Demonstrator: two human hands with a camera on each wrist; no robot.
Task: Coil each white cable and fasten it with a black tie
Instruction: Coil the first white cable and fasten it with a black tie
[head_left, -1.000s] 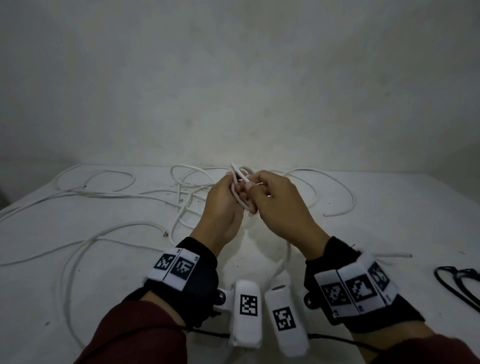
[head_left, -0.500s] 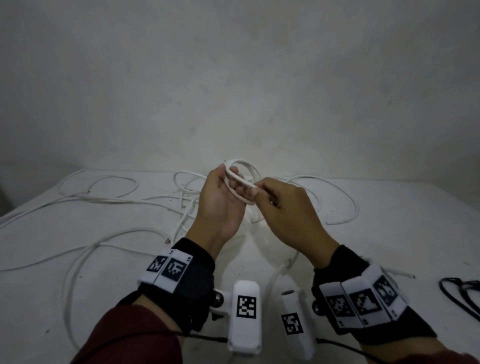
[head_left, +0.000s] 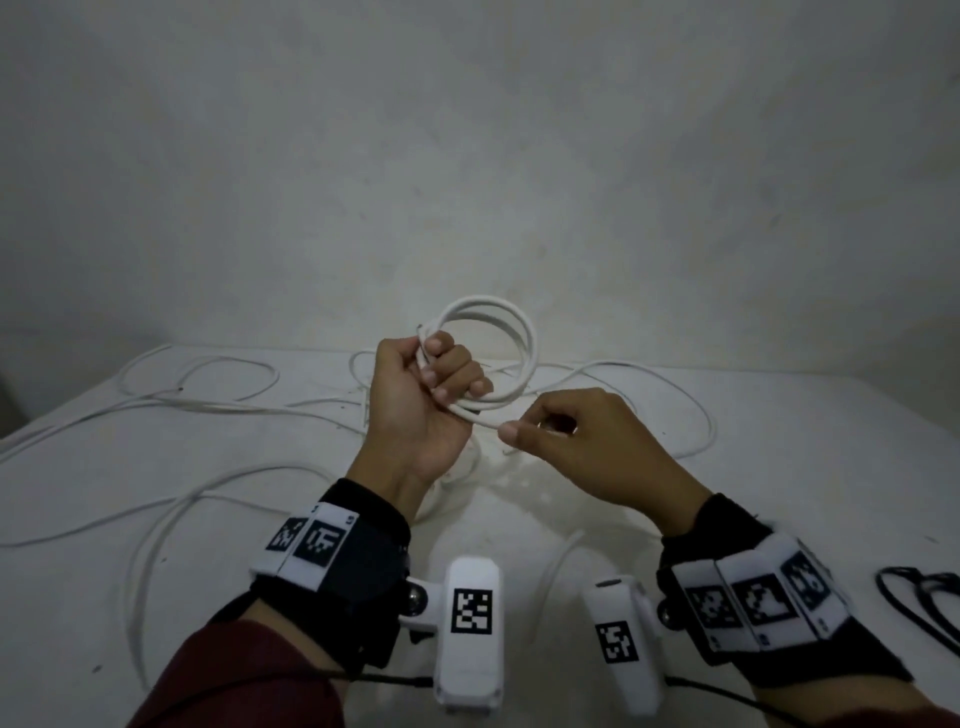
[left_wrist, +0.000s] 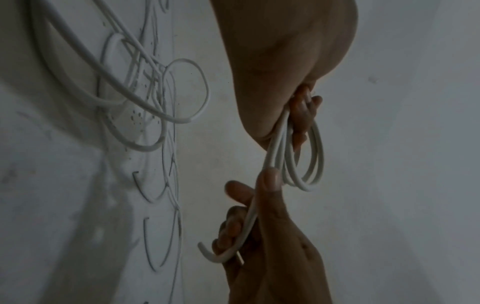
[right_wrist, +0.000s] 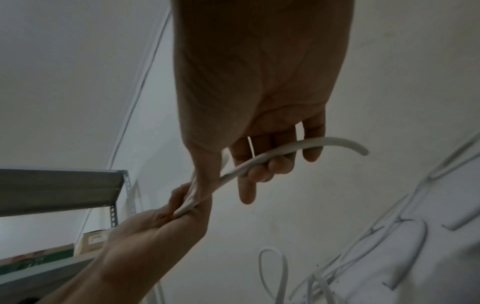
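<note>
A white cable is wound into a small coil (head_left: 511, 332) of about three loops, held up above the white table (head_left: 779, 467). My left hand (head_left: 436, 374) grips the coil's bundled side in a fist. From the fist the cable's free tail (head_left: 480, 418) runs right into my right hand (head_left: 540, 431), which holds it between thumb and curled fingers. In the left wrist view the coil (left_wrist: 311, 164) hangs beside my fingers and the tail's end (left_wrist: 215, 257) curls out past the right hand. The right wrist view shows the tail (right_wrist: 285, 150) lying across my fingers.
Several loose white cables (head_left: 197, 405) sprawl over the left and far side of the table. Black ties (head_left: 919, 597) lie at the right edge. A wall stands close behind the table. A metal shelf (right_wrist: 59, 189) shows in the right wrist view.
My left hand has risen with the coil, whose loops now stand open and round. My right hand has drawn away to the right along the tail.
</note>
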